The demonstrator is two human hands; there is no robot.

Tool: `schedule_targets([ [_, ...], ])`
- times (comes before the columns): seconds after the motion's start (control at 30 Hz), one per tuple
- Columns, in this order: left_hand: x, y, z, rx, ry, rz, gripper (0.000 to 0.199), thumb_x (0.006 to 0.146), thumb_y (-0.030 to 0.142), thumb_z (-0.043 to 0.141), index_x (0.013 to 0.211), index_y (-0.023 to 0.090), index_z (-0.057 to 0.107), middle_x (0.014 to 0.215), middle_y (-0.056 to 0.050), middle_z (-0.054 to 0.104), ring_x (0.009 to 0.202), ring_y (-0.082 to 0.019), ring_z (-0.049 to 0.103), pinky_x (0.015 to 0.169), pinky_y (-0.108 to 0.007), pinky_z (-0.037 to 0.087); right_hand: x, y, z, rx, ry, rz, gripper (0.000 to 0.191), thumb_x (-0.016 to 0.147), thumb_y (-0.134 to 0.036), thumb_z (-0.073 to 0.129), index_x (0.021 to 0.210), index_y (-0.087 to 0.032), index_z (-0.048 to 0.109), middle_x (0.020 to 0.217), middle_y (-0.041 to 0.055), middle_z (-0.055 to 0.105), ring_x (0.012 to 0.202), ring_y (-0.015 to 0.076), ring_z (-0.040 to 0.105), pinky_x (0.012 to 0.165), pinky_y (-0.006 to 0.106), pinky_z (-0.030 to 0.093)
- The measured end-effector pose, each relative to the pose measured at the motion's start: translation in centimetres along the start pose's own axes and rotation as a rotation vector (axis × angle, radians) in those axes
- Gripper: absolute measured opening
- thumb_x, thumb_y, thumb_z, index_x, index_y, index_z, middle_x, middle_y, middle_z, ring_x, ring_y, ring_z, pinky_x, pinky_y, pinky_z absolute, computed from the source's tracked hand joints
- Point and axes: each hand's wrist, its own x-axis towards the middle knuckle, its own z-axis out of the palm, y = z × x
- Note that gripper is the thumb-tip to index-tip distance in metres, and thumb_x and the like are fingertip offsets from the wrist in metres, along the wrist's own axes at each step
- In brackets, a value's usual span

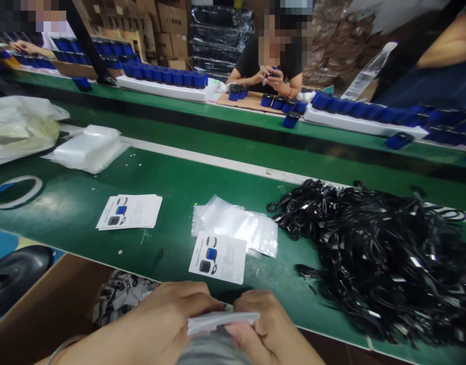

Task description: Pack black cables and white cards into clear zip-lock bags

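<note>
At the near table edge, my left hand [183, 309] and my right hand [261, 319] are close together, both closed on a thin white folded piece [222, 319]. Whether it is paper or plastic I cannot tell. Just beyond them lies a printed leaflet [218, 257] with speaker pictures, overlapping several clear plastic bags [233, 223]. A stack of similar leaflets [130, 212] sits further left. To the right of my hands spreads a big heap of black cables [373, 253].
A roll of tape [16, 191] and a pile of plastic bags [89, 148] lie left. Below the edge, an open cardboard box [66, 299] holds small packets. Across the green bench, a person [273, 71] handles a small item among rows of blue speakers [160, 73].
</note>
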Motion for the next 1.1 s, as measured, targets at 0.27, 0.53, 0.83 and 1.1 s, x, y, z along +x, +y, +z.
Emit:
schedule_targets([
  [0.27,2.3,-1.5,1.4,-0.022,0.403,0.047,0.042,0.068,0.006,0.037,0.092,0.021,0.068,0.082,-0.001,0.073,0.069,-0.016,0.068,0.063,-0.025,0.051,2.0,-0.1,1.5,-0.317,0.369,-0.016,0.045,0.096,-0.021,0.028,0.061,-0.016,0.056,0.052,0.0035,0.056,0.046,0.0142,0.05,0.05,0.027,0.03],
  [0.53,2.5,-0.7,0.3,-0.145,0.21,-0.051,0.028,0.079,0.014,0.044,0.081,0.021,0.071,0.063,0.002,0.068,0.053,-0.013,0.062,0.053,-0.021,0.047,2.5,-1.1,-0.8,-0.013,0.047,0.116,0.034,0.095,-0.026,0.039,0.071,-0.018,0.06,0.066,0.0031,0.063,0.061,0.0147,0.06,0.058,0.023,0.04],
  [0.83,3.7,-0.4,-1.2,-0.275,0.129,-0.161,0.034,0.091,0.03,0.041,0.079,0.02,0.07,0.075,0.001,0.072,0.069,-0.016,0.068,0.067,-0.023,0.051,2.5,0.7,-1.0,0.394,0.083,0.318,0.033,0.095,-0.043,0.042,0.089,-0.018,0.062,0.066,-0.0009,0.06,0.057,0.0119,0.056,0.056,0.022,0.043],
  [1.1,6.3,-0.2,-2.2,-0.358,0.288,-0.174,0.057,0.081,0.02,0.052,0.136,0.024,0.039,0.106,-0.004,0.065,0.078,-0.017,0.066,0.071,-0.028,0.053,5.5,0.3,-5.4,0.979,0.209,0.51,0.046,0.084,-0.046,0.058,0.116,-0.015,0.053,0.074,0.0026,0.065,0.061,0.0129,0.06,0.062,0.026,0.05],
])
